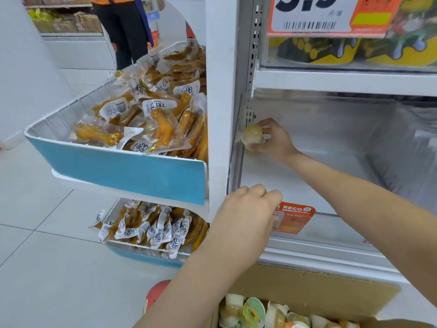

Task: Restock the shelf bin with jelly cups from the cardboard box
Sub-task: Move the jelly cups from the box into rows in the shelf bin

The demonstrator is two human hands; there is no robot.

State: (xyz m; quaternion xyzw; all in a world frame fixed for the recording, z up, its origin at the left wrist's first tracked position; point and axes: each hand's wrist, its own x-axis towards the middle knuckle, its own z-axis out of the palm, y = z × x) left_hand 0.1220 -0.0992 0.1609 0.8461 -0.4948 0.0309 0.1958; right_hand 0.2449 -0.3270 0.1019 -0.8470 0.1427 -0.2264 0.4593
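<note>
Head view first and only. Right hand (272, 138) sits a little past centre toward three o'clock, reaching into the clear shelf bin (343, 162), its fingers and thumb curled round a pale yellow jelly cup (253, 136) held against the bin's back left corner, close to the perforated shelf upright (251, 67). Whether the cup touches the bin floor cannot be told.

Left hand (248, 214) is just below centre, toward six o'clock, back of the hand to the camera, fingers curled at the bin's front left edge. It covers part of an orange label (298, 218) fixed to the bin's front; whether it holds anything cannot be told, since the fingertips are hidden.

Down at five o'clock the open cardboard box (319, 290) stands under the shelf, with more jelly cups (260, 313) packed inside, lids of several colours showing.

Toward nine o'clock a wire basket (71, 143) with a blue front panel holds vacuum-packed orange snacks (146, 110); a second basket (146, 254) of the same packets hangs beneath it at seven o'clock.

At one o'clock a large price sign (319, 15) hangs over yellow packages on the upper shelf. At eleven o'clock a person in dark trousers (123, 31) stands in the aisle.
</note>
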